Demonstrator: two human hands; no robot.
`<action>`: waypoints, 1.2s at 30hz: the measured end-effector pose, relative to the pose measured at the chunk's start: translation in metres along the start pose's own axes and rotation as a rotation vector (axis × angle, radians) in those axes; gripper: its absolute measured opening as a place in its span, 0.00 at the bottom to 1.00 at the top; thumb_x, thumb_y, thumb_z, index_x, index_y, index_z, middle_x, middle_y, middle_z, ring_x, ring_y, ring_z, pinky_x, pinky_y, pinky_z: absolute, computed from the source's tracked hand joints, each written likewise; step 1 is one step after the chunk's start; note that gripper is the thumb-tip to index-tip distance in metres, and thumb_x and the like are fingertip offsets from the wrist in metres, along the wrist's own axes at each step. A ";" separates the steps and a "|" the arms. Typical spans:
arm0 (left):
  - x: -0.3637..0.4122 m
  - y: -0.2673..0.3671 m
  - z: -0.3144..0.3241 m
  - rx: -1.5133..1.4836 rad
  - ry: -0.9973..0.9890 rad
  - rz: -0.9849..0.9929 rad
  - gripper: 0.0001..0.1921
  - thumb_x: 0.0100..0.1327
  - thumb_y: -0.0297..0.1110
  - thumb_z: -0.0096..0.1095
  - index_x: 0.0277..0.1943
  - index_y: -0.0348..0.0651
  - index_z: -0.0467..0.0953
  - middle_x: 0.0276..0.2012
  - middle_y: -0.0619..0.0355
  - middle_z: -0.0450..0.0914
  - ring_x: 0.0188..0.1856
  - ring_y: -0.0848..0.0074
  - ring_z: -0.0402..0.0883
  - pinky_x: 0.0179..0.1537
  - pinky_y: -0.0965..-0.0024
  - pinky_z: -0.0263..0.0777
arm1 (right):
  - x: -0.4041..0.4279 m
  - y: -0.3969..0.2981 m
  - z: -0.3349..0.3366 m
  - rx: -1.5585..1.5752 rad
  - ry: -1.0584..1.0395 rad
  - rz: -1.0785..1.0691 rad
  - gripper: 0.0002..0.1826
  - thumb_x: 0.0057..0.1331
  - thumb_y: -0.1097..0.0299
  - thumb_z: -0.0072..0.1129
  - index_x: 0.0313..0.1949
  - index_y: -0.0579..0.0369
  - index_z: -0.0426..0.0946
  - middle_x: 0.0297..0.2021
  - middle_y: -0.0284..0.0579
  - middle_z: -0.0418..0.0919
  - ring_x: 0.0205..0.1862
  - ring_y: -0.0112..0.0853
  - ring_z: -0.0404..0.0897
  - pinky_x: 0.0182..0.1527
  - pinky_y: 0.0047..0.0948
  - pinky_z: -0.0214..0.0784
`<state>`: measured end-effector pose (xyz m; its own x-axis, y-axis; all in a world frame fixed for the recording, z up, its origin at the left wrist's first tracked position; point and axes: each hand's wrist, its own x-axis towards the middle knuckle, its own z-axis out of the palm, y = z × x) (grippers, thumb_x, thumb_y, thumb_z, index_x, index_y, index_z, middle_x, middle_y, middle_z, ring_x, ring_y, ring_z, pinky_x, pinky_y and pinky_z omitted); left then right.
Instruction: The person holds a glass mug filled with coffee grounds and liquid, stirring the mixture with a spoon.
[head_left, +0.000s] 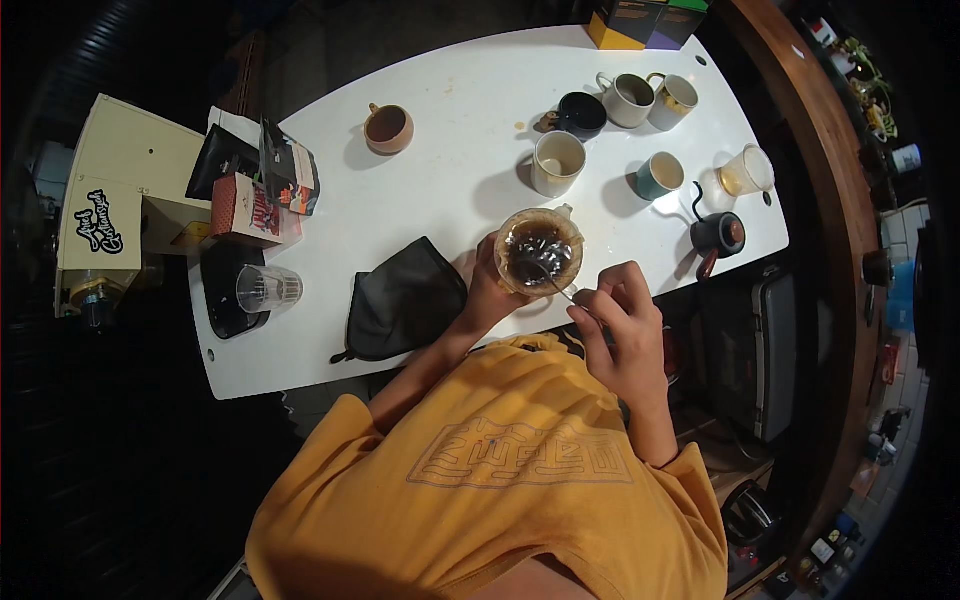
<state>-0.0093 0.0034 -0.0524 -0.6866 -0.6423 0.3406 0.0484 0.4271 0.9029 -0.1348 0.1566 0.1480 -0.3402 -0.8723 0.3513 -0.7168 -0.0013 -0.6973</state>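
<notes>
A coffee dripper (573, 250) lined with a paper filter holds dark, bubbly coffee, near the front edge of the white table. My left hand (489, 289) grips it from its left side. Between the thumb and fingers of my right hand (619, 322) is the thin handle of a spoon (553, 282), whose bowl end dips into the coffee. What stands under the dripper is hidden. Just beyond it is a cream mug (559, 163). A black gooseneck kettle (718, 234) with a wooden knob stands to the right, and a black cloth pouch (409, 304) lies to the left.
The white table (450, 97) also carries a teal cup (660, 176), a brown cup (388, 129), a black cup (582, 115), two mugs at the back and a glass with amber liquid (746, 171). Leftward are coffee bags (289, 169), a clear cup (270, 288) and a cream-coloured machine (105, 225).
</notes>
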 end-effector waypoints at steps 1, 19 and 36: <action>0.000 0.000 0.000 -0.011 -0.006 -0.005 0.41 0.48 0.37 0.89 0.63 0.37 0.74 0.57 0.48 0.76 0.58 0.55 0.78 0.60 0.54 0.73 | 0.000 -0.001 -0.001 0.007 -0.006 -0.007 0.05 0.65 0.71 0.69 0.38 0.54 0.81 0.35 0.44 0.69 0.25 0.37 0.74 0.27 0.37 0.67; -0.005 -0.011 0.005 -0.067 0.043 -0.048 0.43 0.46 0.38 0.90 0.65 0.38 0.73 0.58 0.48 0.76 0.60 0.54 0.77 0.61 0.53 0.72 | 0.002 0.020 0.017 -0.118 0.073 0.048 0.06 0.67 0.72 0.69 0.40 0.55 0.80 0.37 0.43 0.70 0.24 0.36 0.75 0.26 0.36 0.68; -0.003 -0.008 0.005 -0.055 0.018 -0.049 0.42 0.46 0.39 0.90 0.63 0.38 0.74 0.56 0.49 0.77 0.58 0.56 0.78 0.60 0.54 0.73 | 0.003 0.025 0.022 -0.121 0.095 0.085 0.05 0.67 0.73 0.68 0.39 0.58 0.80 0.37 0.43 0.72 0.25 0.36 0.76 0.27 0.36 0.69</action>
<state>-0.0112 0.0050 -0.0623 -0.6758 -0.6731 0.3003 0.0557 0.3596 0.9314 -0.1403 0.1436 0.1177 -0.4547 -0.8164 0.3561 -0.7493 0.1345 -0.6484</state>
